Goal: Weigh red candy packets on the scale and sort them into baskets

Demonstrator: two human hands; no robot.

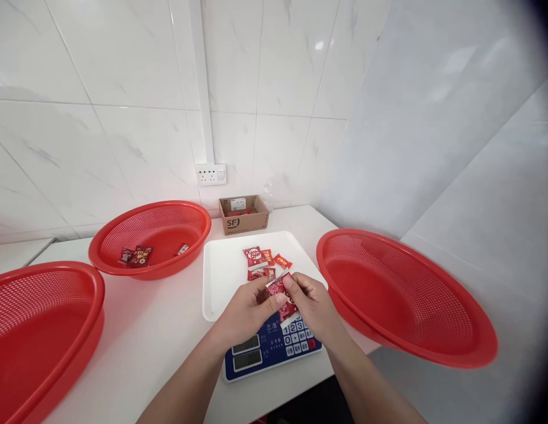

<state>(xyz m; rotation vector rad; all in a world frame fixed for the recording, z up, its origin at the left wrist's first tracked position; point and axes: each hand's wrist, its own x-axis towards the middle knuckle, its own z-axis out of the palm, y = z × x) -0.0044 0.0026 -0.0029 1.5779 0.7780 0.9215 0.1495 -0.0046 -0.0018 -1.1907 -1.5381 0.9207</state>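
1. At the far left, a basket (44,324) shows no packets in the part in view, so nothing seems set aside there yet
2. Behind it, a second basket (157,238) holds a small cluster of packets (142,255) and a lone packet (182,249) – whether these are finished with, I cannot tell
3. By the wall, a cardboard box (251,222) has red packets inside, perhaps more to handle
4. On the scale's white tray (225,282), a few loose packets (254,257) lie beyond the fingers, out of either hand and probably yet to be dealt with
5. The left hand (254,306) pinches one side of a single red packet (290,307), above the scale's keypad (296,338)
6. The right hand (312,303) grips its other side, thumb near the upper edge – this packet looks midway through handling, though I cannot tell whether it is torn
7. Farthest right, another basket (380,294) shows no packets, so its share appears not yet begun
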